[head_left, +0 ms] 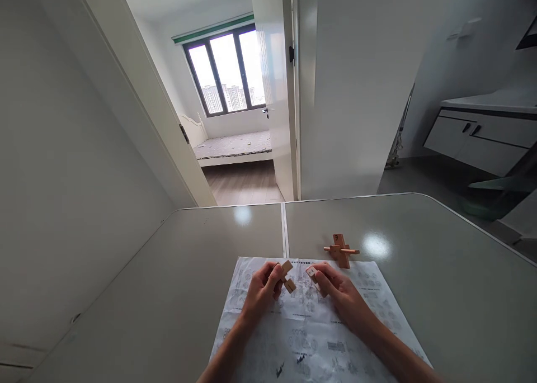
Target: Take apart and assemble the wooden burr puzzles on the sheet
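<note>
My left hand is closed on a small wooden puzzle piece made of crossed blocks, held above a printed instruction sheet. A second small wooden block is pinched in the fingertips of my right hand. The two pieces sit a few centimetres apart, not touching. Beyond the right hand, at the sheet's far edge, an assembled wooden cross puzzle rests on the grey table.
The table has a seam down its middle and a rounded far right corner. A white wall stands close on the left. Behind the table a doorway opens onto a room with a bed and window. A cabinet stands at the right.
</note>
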Action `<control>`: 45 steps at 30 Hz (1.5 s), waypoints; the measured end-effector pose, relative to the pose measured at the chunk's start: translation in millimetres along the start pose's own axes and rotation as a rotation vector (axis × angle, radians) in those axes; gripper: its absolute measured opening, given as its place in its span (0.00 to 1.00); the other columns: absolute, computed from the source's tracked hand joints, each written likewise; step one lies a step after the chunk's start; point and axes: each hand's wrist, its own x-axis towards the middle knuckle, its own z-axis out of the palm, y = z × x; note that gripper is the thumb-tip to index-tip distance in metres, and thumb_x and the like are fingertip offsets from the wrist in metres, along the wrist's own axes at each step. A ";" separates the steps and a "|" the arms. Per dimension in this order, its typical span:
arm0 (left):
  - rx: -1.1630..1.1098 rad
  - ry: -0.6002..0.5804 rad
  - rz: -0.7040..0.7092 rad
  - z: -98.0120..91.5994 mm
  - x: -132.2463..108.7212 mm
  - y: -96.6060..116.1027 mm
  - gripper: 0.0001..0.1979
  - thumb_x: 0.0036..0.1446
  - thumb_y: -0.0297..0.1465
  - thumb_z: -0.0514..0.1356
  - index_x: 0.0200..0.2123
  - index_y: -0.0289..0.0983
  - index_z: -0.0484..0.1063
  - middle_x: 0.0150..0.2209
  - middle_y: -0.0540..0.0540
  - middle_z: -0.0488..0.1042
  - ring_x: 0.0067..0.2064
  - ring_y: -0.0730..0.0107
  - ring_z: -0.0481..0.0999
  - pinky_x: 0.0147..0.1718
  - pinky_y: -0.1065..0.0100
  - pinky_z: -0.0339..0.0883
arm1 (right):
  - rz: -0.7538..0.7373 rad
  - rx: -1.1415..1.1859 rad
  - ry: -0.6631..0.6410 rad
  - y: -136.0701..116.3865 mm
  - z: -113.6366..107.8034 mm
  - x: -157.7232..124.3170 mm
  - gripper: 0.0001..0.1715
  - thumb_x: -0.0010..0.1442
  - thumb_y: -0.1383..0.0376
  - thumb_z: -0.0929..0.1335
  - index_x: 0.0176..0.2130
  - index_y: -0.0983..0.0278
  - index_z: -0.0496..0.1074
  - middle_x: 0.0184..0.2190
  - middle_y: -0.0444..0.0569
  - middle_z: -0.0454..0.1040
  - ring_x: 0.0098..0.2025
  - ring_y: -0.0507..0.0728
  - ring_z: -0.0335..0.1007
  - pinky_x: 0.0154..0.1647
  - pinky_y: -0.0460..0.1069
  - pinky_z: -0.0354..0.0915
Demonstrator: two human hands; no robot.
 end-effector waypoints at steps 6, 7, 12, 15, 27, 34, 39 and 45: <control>0.043 -0.049 0.021 1.9 -3.7 6.2 0.25 0.61 0.54 0.60 0.32 0.37 0.72 0.20 0.54 0.65 0.22 0.75 0.60 0.23 0.71 0.55 | -0.023 -0.067 0.031 6.1 8.9 -2.4 0.27 0.68 0.42 0.64 0.40 0.62 0.72 0.28 0.42 0.64 0.28 0.54 0.60 0.30 0.48 0.62; 0.045 -0.055 0.019 1.9 -3.8 6.0 0.25 0.61 0.54 0.60 0.32 0.37 0.72 0.21 0.54 0.65 0.22 0.75 0.60 0.23 0.71 0.55 | -0.020 -0.066 0.033 7.4 10.4 -2.8 0.27 0.68 0.41 0.64 0.40 0.62 0.71 0.28 0.42 0.64 0.27 0.54 0.60 0.29 0.48 0.62; 0.054 -0.058 0.017 1.8 -3.1 3.8 0.24 0.63 0.53 0.59 0.34 0.37 0.71 0.21 0.55 0.63 0.22 0.75 0.59 0.23 0.72 0.54 | -0.003 -0.069 0.038 11.5 11.5 -3.7 0.26 0.67 0.41 0.66 0.39 0.61 0.67 0.24 0.40 0.65 0.23 0.52 0.59 0.25 0.48 0.60; 0.059 -0.053 0.025 2.0 -3.5 4.0 0.23 0.64 0.53 0.59 0.34 0.37 0.71 0.21 0.55 0.63 0.22 0.75 0.59 0.23 0.72 0.54 | -0.008 -0.139 0.073 11.2 10.9 -4.1 0.25 0.67 0.41 0.66 0.39 0.61 0.67 0.24 0.41 0.66 0.24 0.54 0.61 0.25 0.48 0.61; 0.067 -0.106 0.038 2.9 -5.5 2.4 0.23 0.64 0.52 0.60 0.35 0.36 0.72 0.22 0.54 0.64 0.22 0.76 0.59 0.22 0.73 0.53 | -0.040 -0.229 0.070 9.6 14.0 -6.0 0.23 0.68 0.43 0.66 0.43 0.60 0.67 0.30 0.50 0.79 0.33 0.60 0.78 0.36 0.53 0.73; 0.077 -0.112 0.044 4.0 -5.7 3.2 0.22 0.65 0.50 0.60 0.35 0.36 0.72 0.22 0.55 0.64 0.23 0.76 0.59 0.23 0.72 0.54 | -0.072 -0.291 0.079 9.3 13.5 -6.1 0.22 0.68 0.44 0.67 0.42 0.60 0.70 0.32 0.50 0.80 0.33 0.60 0.79 0.36 0.53 0.74; 0.086 -0.110 0.058 3.4 -5.2 1.1 0.21 0.65 0.49 0.60 0.35 0.35 0.71 0.22 0.54 0.65 0.22 0.77 0.60 0.22 0.73 0.54 | -0.108 -0.359 0.077 9.2 12.3 -5.2 0.21 0.68 0.47 0.68 0.46 0.60 0.72 0.34 0.49 0.77 0.34 0.59 0.77 0.38 0.53 0.75; 0.095 -0.115 0.070 2.5 -5.0 -1.5 0.21 0.66 0.49 0.59 0.35 0.36 0.71 0.22 0.54 0.66 0.22 0.76 0.60 0.23 0.73 0.54 | -0.168 -0.411 0.005 6.8 10.9 -4.0 0.20 0.70 0.49 0.66 0.44 0.60 0.78 0.40 0.52 0.75 0.37 0.59 0.75 0.37 0.52 0.75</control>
